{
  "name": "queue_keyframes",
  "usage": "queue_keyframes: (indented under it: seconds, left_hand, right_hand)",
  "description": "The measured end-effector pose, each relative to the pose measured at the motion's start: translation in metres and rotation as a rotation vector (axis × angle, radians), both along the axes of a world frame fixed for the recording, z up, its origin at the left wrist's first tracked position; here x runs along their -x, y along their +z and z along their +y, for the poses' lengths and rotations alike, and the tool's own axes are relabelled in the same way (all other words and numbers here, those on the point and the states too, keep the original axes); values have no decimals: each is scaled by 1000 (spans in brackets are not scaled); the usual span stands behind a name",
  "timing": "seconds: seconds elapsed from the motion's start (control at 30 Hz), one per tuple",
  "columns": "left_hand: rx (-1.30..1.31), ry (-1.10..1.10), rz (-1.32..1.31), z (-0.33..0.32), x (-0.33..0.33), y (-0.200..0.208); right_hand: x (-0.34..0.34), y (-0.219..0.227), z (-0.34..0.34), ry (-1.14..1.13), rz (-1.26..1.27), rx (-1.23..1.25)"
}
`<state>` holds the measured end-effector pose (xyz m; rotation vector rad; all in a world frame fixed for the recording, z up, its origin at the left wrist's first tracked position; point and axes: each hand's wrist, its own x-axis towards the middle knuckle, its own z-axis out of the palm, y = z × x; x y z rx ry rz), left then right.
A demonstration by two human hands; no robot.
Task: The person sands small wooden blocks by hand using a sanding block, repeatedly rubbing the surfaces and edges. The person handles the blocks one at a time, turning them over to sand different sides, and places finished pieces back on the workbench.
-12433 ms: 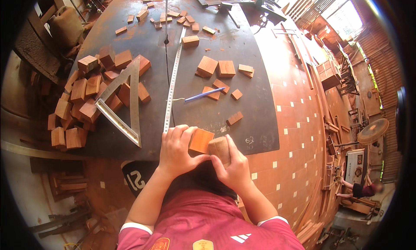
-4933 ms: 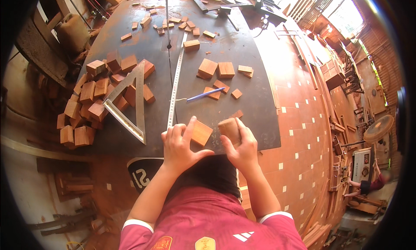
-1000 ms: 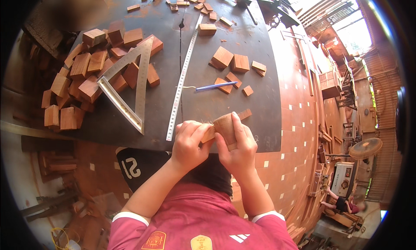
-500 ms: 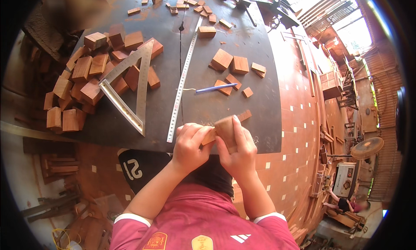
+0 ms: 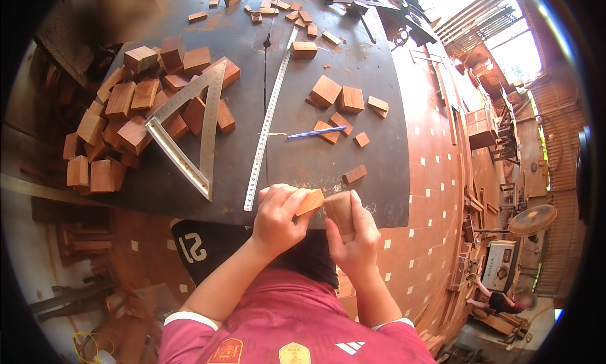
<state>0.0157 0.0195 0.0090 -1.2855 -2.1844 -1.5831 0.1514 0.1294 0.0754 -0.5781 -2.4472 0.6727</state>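
Observation:
At the near edge of the dark worktable, my left hand (image 5: pixel 278 217) is closed round a small light-brown wood block (image 5: pixel 310 202). My right hand (image 5: pixel 355 236) grips a larger, darker block (image 5: pixel 340 213) between thumb and fingers. The two blocks meet or nearly meet at their facing ends; whether they touch I cannot tell. Just beyond them lies a small reddish wood piece (image 5: pixel 355 174). Farther off, a blue pen (image 5: pixel 316 133) rests across a flat wood piece (image 5: pixel 326 134). A measuring strip (image 5: pixel 268 121) runs away from me, left of my hands.
A metal triangle square (image 5: pixel 206 134) leans over a heap of wood blocks (image 5: pixel 120 105) on the left. Several loose blocks (image 5: pixel 324 91) lie right of the strip, with offcuts (image 5: pixel 268 11) at the far end. The table's right edge borders a tiled floor (image 5: pixel 423 193). Another person (image 5: pixel 505 299) sits far right.
Both hands have drawn slightly nearer to me, and the blocks in them have turned and moved a little. The small reddish piece beyond them now shows fully.

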Motion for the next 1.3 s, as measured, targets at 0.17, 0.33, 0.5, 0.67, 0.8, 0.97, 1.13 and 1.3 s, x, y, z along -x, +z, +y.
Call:
queue_keyframes:
  seconds: [0.17, 0.33, 0.5, 0.67, 0.8, 0.97, 1.13, 1.3]
  left_hand:
    - [-14, -14, 13, 1, 3, -1]
    - [7, -20, 17, -1, 2, 1]
    - [-10, -19, 14, 1, 3, 2]
    - [1, -14, 13, 1, 2, -2]
    - [10, -33, 5, -1, 1, 2]
    - [7, -22, 16, 1, 2, 0]
    - [9, -31, 19, 1, 1, 0]
    - [13, -29, 26, 2, 2, 1]
  right_hand:
    - [19, 3, 4, -7, 0, 6]
    - [13, 0, 6, -20, 34, 116]
    - [4, -2, 9, -8, 56, 183]
    - [26, -9, 16, -35, 86, 305]
    - [0, -10, 6, -58, 91, 366]
    - [10, -9, 14, -51, 79, 358]
    - [24, -10, 15, -78, 117, 449]
    - [-5, -11, 6, -38, 152, 468]
